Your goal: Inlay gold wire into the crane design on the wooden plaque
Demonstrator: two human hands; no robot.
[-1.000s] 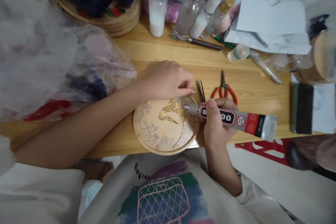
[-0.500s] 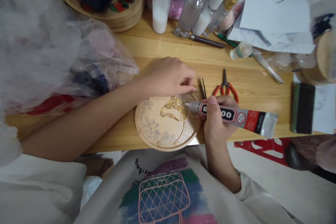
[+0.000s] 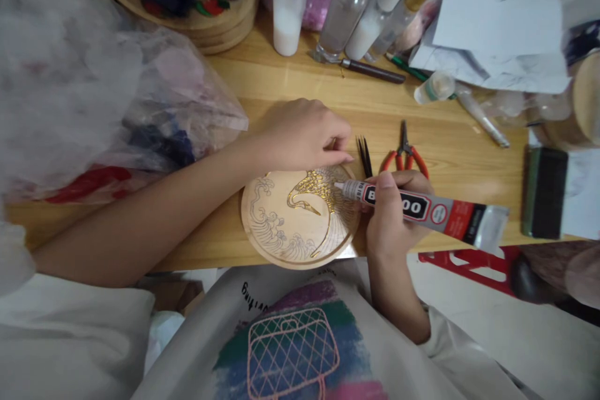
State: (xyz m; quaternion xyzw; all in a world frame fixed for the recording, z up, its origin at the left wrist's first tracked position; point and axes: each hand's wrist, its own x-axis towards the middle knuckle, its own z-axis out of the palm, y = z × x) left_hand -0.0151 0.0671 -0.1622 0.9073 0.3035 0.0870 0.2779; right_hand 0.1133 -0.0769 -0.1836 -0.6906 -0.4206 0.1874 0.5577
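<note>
A round wooden board (image 3: 262, 244) lies at the table's front edge. It bears line-drawn waves and a crane (image 3: 307, 197) partly outlined in gold wire. My right hand (image 3: 394, 215) grips a glue tube (image 3: 440, 212), its white nozzle pointing left, at or just above the gold feather lines. Across the board's far rim rests my left hand (image 3: 307, 134), fingers curled in and thumb stretched along them; whatever lies inside the curl is hidden. Dark tweezers (image 3: 364, 156) are between the two hands. Just beyond my right hand sit red-handled pliers (image 3: 404, 153).
Bottles (image 3: 288, 12) line the back, with a dark-handled tool (image 3: 372, 70) in front. A small jar (image 3: 434, 87) and papers (image 3: 497, 37) are at the back right, a dark box (image 3: 544, 194) at the right. Plastic bags (image 3: 187, 94) crowd the left, below a wooden hoop stack (image 3: 225, 31).
The glue tube has shifted slightly right, its tail end tipping a little lower, along with my right hand. My left hand stays on the board almost unmoved.
</note>
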